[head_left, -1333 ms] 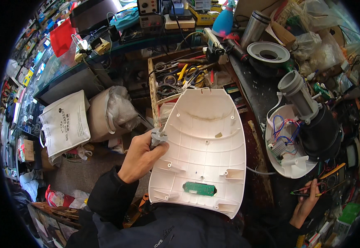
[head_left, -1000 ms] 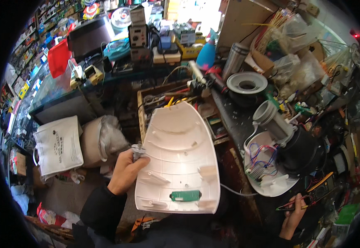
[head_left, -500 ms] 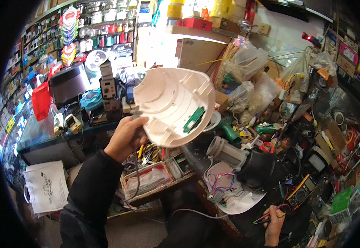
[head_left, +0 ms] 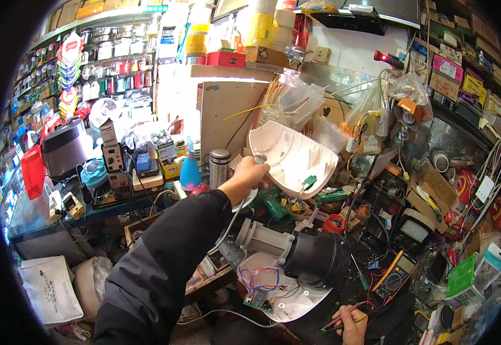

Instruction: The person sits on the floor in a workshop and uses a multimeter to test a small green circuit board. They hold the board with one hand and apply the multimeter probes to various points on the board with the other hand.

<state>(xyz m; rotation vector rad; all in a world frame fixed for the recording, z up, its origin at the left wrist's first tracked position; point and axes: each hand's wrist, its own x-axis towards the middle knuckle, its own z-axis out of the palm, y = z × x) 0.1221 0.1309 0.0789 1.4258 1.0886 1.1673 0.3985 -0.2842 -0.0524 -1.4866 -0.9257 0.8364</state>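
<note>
One curved white plastic housing shell [head_left: 293, 158], held aloft over the bench, its edge pinched in the left hand [head_left: 252, 171]. Right hand [head_left: 349, 322], at the lower edge, fingers closed on two thin probes [head_left: 342, 319]. One black cylindrical motor unit [head_left: 313, 261] lies on the cluttered dark workbench [head_left: 377, 236]. One steel flask [head_left: 220, 167]. Shelved stock lines the shop walls.

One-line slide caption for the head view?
Left hand holds a white plastic housing shell over a cluttered repair bench; right hand grips thin probes.
</note>
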